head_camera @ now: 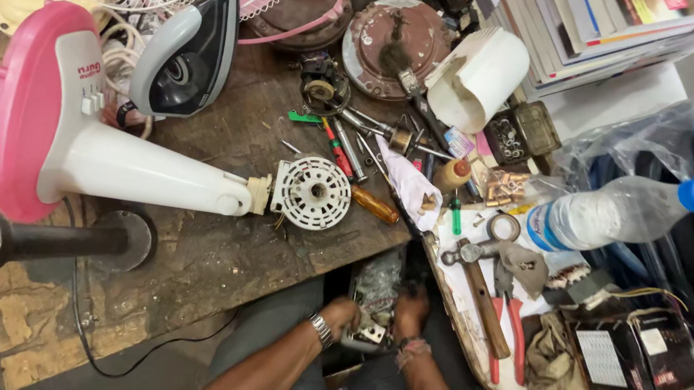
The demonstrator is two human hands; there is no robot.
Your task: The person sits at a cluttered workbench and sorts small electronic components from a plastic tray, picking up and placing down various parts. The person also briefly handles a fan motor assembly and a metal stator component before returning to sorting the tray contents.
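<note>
Low in the middle of the head view, my left hand (342, 314), with a metal watch on the wrist, and my right hand (410, 311), with a thread band on the wrist, reach into a small open box of metal parts (376, 295) in the gap between two worktops. My left hand's fingers curl on the box's near edge. My right hand's fingers are in the dark gap and partly hidden. What, if anything, they grip is hidden.
A pink and white fan stand (77, 142) lies on the wooden bench (206, 248) with its white motor part (312, 191). A clothes iron (187, 53), screwdrivers (344, 152), a hammer (478, 284), red pliers (514, 320) and a plastic bottle (621, 213) lie around.
</note>
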